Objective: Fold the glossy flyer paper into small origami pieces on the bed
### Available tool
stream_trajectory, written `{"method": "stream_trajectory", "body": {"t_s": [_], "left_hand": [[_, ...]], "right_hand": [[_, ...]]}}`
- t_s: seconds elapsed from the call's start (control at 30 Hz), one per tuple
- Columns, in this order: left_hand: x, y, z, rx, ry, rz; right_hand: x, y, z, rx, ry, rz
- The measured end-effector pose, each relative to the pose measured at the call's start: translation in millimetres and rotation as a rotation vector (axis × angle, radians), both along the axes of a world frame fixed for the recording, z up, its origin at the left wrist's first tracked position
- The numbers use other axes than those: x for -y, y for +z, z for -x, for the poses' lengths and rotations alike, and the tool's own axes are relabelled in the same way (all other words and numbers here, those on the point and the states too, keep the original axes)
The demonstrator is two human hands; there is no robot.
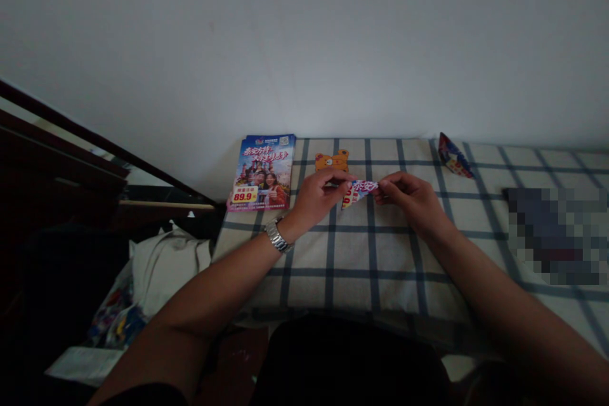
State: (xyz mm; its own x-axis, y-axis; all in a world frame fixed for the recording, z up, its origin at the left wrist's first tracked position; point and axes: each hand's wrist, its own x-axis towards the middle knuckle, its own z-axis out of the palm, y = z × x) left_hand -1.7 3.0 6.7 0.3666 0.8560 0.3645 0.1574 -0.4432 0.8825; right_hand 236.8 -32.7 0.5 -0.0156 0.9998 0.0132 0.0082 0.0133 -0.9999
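Between my two hands is a small folded paper triangle (358, 193), printed in pink, blue and yellow like a flyer. My left hand (324, 195), with a metal watch (278, 235) at its wrist, pinches the paper's left corner. On the other side, my right hand (408, 198) pinches its right corner between thumb and fingers. Just beyond my left hand lies an orange bear-shaped piece (332, 160), partly covered by that hand. A stack of printed flyers (263, 172) rests to the left, the top one face up.
A checked cloth (349, 260) covers the surface, which meets a pale wall (304, 44). Toward the back right stands another folded paper piece (454, 157). A blurred dark object (552, 231) lies at the right. Pale bags (166, 260) sit lower left beside a dark rail (95, 139).
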Motion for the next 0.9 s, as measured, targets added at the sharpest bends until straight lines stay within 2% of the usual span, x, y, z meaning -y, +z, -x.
{"method": "stream_trajectory", "body": {"t_s": [0.3, 0.47, 0.6, 0.9], "left_hand": [[0.2, -5.0, 0.5, 0.009, -0.022, -0.009], [1.8, -5.9, -0.4, -0.016, -0.035, -0.034], [4.2, -5.1, -2.0, -0.038, -0.067, -0.062], [3.7, -7.9, -4.5, -0.032, -0.100, -0.018]], "right_hand": [[0.8, 0.5, -2.6, 0.160, 0.026, -0.083], [2.1, 1.3, -1.4, 0.124, 0.061, -0.055], [4.8, 4.9, 1.2, 0.199, 0.130, -0.060], [5.7, 2.8, 1.7, 0.293, 0.134, -0.084]]}}
